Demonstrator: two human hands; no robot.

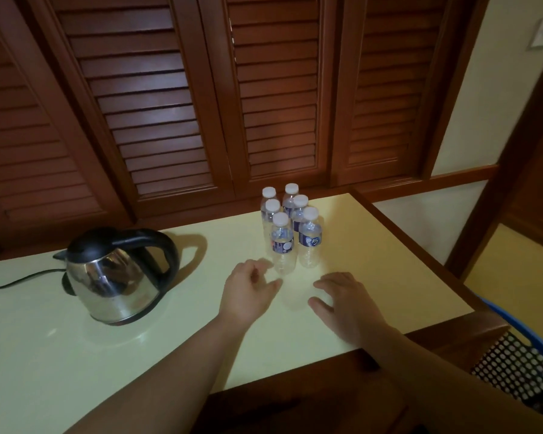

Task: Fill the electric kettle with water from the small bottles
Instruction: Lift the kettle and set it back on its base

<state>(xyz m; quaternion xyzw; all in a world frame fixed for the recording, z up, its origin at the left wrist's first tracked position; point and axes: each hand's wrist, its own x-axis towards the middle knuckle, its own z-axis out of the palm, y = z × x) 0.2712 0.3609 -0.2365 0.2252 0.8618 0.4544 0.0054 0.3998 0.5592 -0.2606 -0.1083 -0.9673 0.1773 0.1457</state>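
Left hand (pixel 248 291) over surface (pixel 373 245), fingers (pixel 264 264) loosely curled, holding nothing. Right hand (pixel 345 300) beside it, fingers spread, holding nothing. Six capped bottles (pixel 290 227) clustered just beyond fingertips, nearest bottle (pixel 282 244) close to left fingers. Kettle (pixel 116 274) well left of left fingers, lid closed.

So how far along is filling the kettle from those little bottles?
Nothing looks done: all six bottles stand capped and full, and the kettle has its lid shut. In hand: left hand and right hand are reaching for the front bottle, holding nothing. Left: uncapping, opening the kettle, pouring.
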